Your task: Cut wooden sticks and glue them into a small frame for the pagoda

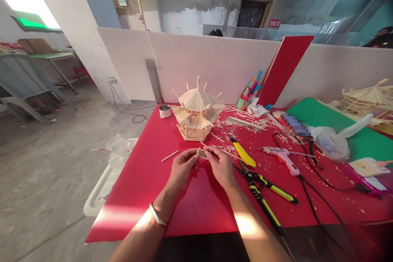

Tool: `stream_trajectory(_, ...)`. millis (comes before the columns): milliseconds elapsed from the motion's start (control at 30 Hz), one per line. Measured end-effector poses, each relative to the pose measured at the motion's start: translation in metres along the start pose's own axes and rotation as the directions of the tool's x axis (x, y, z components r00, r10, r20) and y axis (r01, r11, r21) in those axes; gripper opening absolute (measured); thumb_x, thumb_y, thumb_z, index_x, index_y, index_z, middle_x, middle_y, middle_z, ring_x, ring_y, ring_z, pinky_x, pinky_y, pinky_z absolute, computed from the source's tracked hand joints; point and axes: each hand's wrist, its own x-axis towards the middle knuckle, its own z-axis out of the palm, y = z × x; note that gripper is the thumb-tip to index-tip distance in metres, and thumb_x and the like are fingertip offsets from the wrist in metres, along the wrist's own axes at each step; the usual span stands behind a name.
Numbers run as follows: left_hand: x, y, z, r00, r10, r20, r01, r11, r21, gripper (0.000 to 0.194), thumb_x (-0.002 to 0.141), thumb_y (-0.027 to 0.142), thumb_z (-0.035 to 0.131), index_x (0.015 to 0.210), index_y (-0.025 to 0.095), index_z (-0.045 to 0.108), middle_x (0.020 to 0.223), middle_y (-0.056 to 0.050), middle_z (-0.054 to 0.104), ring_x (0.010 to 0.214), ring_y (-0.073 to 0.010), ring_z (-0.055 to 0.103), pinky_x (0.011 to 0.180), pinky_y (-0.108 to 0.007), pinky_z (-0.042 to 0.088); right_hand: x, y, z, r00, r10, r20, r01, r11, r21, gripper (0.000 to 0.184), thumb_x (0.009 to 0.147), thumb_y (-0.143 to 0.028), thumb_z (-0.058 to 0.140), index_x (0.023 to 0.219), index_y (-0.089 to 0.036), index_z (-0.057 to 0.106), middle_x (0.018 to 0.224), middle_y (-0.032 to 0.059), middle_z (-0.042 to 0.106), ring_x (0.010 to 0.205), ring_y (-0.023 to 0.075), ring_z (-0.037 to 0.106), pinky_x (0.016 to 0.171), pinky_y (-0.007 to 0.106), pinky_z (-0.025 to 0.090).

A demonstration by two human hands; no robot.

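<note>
Between both hands is a small flat piece made of thin wooden sticks (pixel 202 153), held just above the red tabletop (pixel 138 188). My left hand (pixel 183 164) pinches its left end, and my right hand (pixel 220 163) grips the right end. Fingers cover part of it. Just beyond them stands a pavilion model (pixel 196 112) built of the same pale sticks, with a tiered roof. One loose stick (pixel 170 155) lies left of my left hand. To the right of my right hand lie a yellow utility knife (pixel 243 152) and yellow-black cutting pliers (pixel 264 190).
A pink glue gun (pixel 282 157) with its black cable rests on the right. Sticks and shavings (pixel 248 123) litter the back, near a pen cup (pixel 244 101). A small tin (pixel 165 111) stands at back left. Further right are a plastic bag (pixel 330 143) and a green board (pixel 319 118).
</note>
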Motion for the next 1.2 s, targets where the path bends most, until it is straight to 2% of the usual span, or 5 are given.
stream_trajectory(400,0.007,0.0,-0.007,0.981,0.136,-0.137,-0.121,0.986,0.115,0.039,0.066,0.037,0.081,0.097,0.015,0.072,0.073,-0.002,0.067,0.05,-0.0095,0.054,0.041,-0.021,0.044,0.012,0.014,0.01,0.995,0.099,0.032,-0.103,0.985,0.141,0.039,0.077,-0.047,0.067,0.102,-0.018,0.072,0.095,0.007,0.076,0.081,0.0222,0.071,0.077,0.038,0.06)
stream_trajectory(600,0.036,0.024,-0.021,0.8,0.523,-0.295,-0.356,0.809,0.468,0.021,0.069,0.029,0.077,0.089,0.021,0.075,0.102,-0.006,0.071,0.084,-0.0169,0.065,0.061,-0.02,0.051,0.031,0.01,0.012,0.998,0.054,-0.013,-0.052,0.99,0.134,0.035,0.078,-0.046,0.062,0.1,-0.02,0.07,0.091,0.007,0.074,0.076,0.0221,0.07,0.064,0.035,0.06)
stream_trajectory(767,0.065,0.036,-0.026,0.795,0.553,-0.25,-0.397,0.786,0.474,0.023,0.067,0.029,0.079,0.088,0.02,0.075,0.097,-0.007,0.072,0.09,-0.0217,0.064,0.063,-0.023,0.051,0.049,0.013,0.019,0.999,0.03,-0.03,-0.027,0.994,0.109,0.031,0.078,-0.044,0.061,0.096,-0.02,0.069,0.094,0.0078,0.074,0.079,0.0217,0.069,0.059,0.03,0.057)
stream_trajectory(933,0.068,0.03,-0.025,0.698,0.675,-0.239,-0.437,0.665,0.605,0.016,0.074,0.035,0.074,0.081,0.021,0.075,0.093,-0.006,0.069,0.087,-0.0192,0.063,0.069,-0.024,0.05,0.053,0.02,0.021,0.998,0.048,-0.026,-0.045,0.991,0.123,0.035,0.081,-0.046,0.058,0.102,-0.02,0.069,0.094,0.0072,0.074,0.076,0.0204,0.068,0.057,0.029,0.056)
stream_trajectory(1200,0.048,0.022,-0.019,0.973,0.221,-0.062,-0.189,0.925,0.33,0.045,0.066,0.052,0.078,0.088,0.013,0.073,0.055,0.002,0.057,0.046,-0.0081,0.045,0.044,-0.02,0.035,0.043,0.019,0.022,0.999,0.026,0.044,-0.029,0.996,0.081,0.035,0.081,-0.048,0.061,0.099,-0.018,0.07,0.092,0.0065,0.075,0.076,0.0195,0.069,0.067,0.031,0.058)
